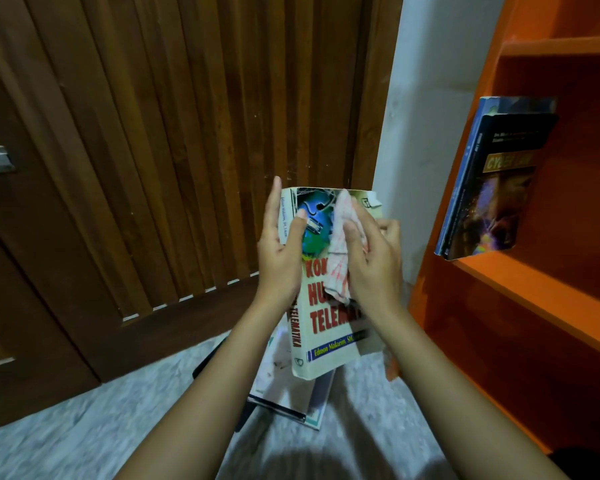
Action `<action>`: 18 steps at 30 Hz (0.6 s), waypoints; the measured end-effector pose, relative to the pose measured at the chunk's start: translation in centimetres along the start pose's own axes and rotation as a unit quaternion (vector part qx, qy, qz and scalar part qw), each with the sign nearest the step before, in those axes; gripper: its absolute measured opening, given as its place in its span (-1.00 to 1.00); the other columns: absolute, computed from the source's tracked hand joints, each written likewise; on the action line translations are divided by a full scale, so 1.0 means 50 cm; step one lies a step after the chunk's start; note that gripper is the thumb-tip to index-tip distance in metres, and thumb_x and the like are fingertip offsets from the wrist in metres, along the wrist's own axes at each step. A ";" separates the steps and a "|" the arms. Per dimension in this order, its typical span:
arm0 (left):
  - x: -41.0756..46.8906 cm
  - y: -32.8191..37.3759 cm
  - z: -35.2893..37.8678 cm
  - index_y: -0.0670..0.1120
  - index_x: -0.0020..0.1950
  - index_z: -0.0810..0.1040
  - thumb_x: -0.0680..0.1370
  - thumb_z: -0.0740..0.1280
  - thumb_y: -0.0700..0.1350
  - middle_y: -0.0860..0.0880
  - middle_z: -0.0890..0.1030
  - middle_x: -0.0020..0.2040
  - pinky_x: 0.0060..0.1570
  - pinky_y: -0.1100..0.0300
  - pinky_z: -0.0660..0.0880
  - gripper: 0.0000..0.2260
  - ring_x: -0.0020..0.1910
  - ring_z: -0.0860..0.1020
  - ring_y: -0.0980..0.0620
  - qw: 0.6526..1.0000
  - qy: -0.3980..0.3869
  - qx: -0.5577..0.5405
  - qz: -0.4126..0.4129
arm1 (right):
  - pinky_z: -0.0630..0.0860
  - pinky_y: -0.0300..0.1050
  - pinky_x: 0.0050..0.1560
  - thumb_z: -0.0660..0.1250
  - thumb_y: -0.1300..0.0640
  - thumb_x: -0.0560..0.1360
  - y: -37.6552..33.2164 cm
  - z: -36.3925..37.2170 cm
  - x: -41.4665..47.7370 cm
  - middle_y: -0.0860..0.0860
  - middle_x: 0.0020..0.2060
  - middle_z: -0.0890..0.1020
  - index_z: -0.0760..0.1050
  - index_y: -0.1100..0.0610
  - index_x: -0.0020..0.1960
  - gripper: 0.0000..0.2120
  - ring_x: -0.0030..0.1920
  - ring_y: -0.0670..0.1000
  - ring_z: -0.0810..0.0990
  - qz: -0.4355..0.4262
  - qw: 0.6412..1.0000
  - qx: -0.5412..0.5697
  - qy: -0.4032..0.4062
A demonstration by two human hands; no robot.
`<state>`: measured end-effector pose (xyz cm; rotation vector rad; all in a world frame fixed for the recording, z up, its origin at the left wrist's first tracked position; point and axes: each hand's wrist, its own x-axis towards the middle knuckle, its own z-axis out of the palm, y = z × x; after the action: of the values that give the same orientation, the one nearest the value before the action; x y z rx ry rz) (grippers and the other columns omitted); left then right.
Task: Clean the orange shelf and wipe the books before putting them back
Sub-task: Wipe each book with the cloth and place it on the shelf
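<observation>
Book [329, 327] held upright in both hands and rubbed with a cloth [340, 251], just left of the orange shelf [520, 296].

The left hand [279, 251] grips the white book along its spine, thumb across the globe picture on the cover and fingers straight up behind. The right hand [371, 261] clutches the bunched red-and-white cloth against the cover, thumb pressing it down and fingers curled at the book's right edge. The book is above a loose pile [291, 393] of other books on the grey floor [84, 427]. Two books [492, 188] lean together on the shelf, the dark one in front. A wooden slatted door [170, 133] stands behind the hands.
</observation>
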<state>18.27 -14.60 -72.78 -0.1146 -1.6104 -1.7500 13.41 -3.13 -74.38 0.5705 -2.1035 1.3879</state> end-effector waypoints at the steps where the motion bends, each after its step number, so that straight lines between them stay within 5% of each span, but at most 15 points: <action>1: -0.004 0.001 0.005 0.32 0.36 0.23 0.61 0.20 -0.13 -0.04 0.40 0.40 0.20 -0.16 0.48 -0.56 0.28 0.49 -0.02 1.000 -0.001 0.002 -0.001 | 0.41 -0.31 -0.28 0.17 -0.07 0.58 -0.020 0.007 0.006 -0.01 -0.01 0.36 0.39 -0.09 0.36 -0.64 -0.17 -0.18 0.43 -0.033 0.999 0.004 0.006; 5: -0.001 0.003 0.004 0.17 0.39 0.25 0.62 0.17 -0.23 -0.08 0.41 0.38 0.14 -0.01 0.54 -0.57 0.24 0.52 -0.06 0.999 0.027 -0.044 -0.014 | 0.30 -0.43 -0.41 0.21 -0.02 0.56 -0.027 0.013 0.037 0.05 -0.05 0.48 0.51 0.01 0.26 -0.69 -0.24 -0.13 0.42 -0.177 0.982 -0.062 0.035; 10: 0.008 0.010 0.001 0.17 0.35 0.27 0.62 0.16 -0.24 -0.13 0.45 0.31 0.05 0.01 0.59 -0.60 0.20 0.54 -0.14 0.997 0.044 -0.065 -0.012 | 0.40 -0.17 -0.38 0.19 -0.02 0.59 0.045 -0.020 0.075 -0.03 -0.06 0.40 0.48 -0.06 0.28 -0.71 -0.32 -0.13 0.40 0.100 0.991 -0.037 0.085; 15: 0.026 0.002 0.004 0.11 0.38 0.30 0.61 0.19 -0.21 -0.19 0.44 0.33 0.07 -0.06 0.56 -0.62 0.18 0.55 -0.15 0.994 0.085 -0.062 -0.006 | 0.30 -0.36 -0.40 0.22 0.04 0.54 0.022 0.014 -0.040 0.04 -0.08 0.50 0.58 0.06 0.18 -0.72 -0.30 -0.08 0.42 -0.200 0.977 -0.066 -0.002; 16: 0.028 0.001 0.000 0.08 0.39 0.29 0.61 0.18 -0.23 -0.18 0.45 0.32 0.00 0.02 0.59 -0.62 0.13 0.58 -0.12 0.993 0.094 -0.074 -0.011 | 0.37 -0.32 -0.40 0.22 0.03 0.55 0.038 0.010 -0.036 0.03 -0.07 0.49 0.57 0.03 0.19 -0.73 -0.31 -0.07 0.44 -0.164 0.984 -0.068 0.000; 18: 0.030 0.002 -0.006 0.07 0.38 0.28 0.61 0.17 -0.25 -0.13 0.46 0.28 -0.08 0.12 0.61 -0.62 0.11 0.59 -0.09 0.991 0.103 -0.083 -0.010 | 0.49 -0.12 -0.40 0.20 0.02 0.58 0.065 0.001 -0.008 -0.02 -0.06 0.44 0.52 -0.05 0.24 -0.73 -0.30 -0.04 0.47 0.041 0.997 -0.048 0.044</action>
<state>17.38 -15.51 -71.95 0.0040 -1.3223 -1.8441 11.71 -1.93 -76.93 0.3824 -2.1299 1.3238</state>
